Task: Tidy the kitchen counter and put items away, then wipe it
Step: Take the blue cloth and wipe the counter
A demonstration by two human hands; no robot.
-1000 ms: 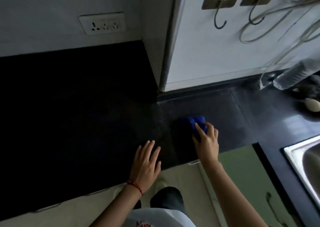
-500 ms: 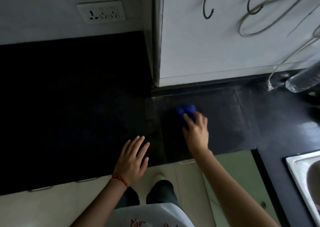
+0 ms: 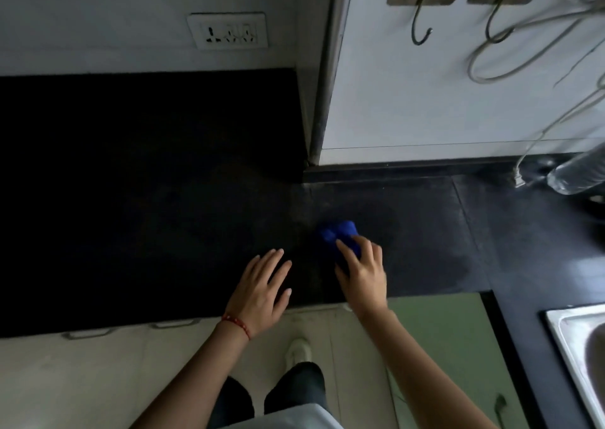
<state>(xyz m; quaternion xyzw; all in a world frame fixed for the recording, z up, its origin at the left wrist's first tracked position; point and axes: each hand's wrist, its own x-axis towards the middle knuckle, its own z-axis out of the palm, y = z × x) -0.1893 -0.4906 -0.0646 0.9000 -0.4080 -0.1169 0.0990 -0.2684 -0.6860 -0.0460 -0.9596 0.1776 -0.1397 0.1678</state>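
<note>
- The dark counter (image 3: 131, 199) fills the middle of the view, its front edge running just above pale cabinet fronts.
- A steel sink (image 3: 579, 346) is set into the counter at the right edge.
- A clear plastic bottle (image 3: 579, 173) lies on its side near the back right corner.
- The left hand (image 3: 262, 292) rests flat at the front edge, fingers spread, holding nothing.
- The right hand (image 3: 361, 274) presses its fingers down on a bunched blue cloth (image 3: 340, 233), just beside the left hand, near the front edge.
- A red bracelet (image 3: 237, 324) circles the left wrist.
</note>
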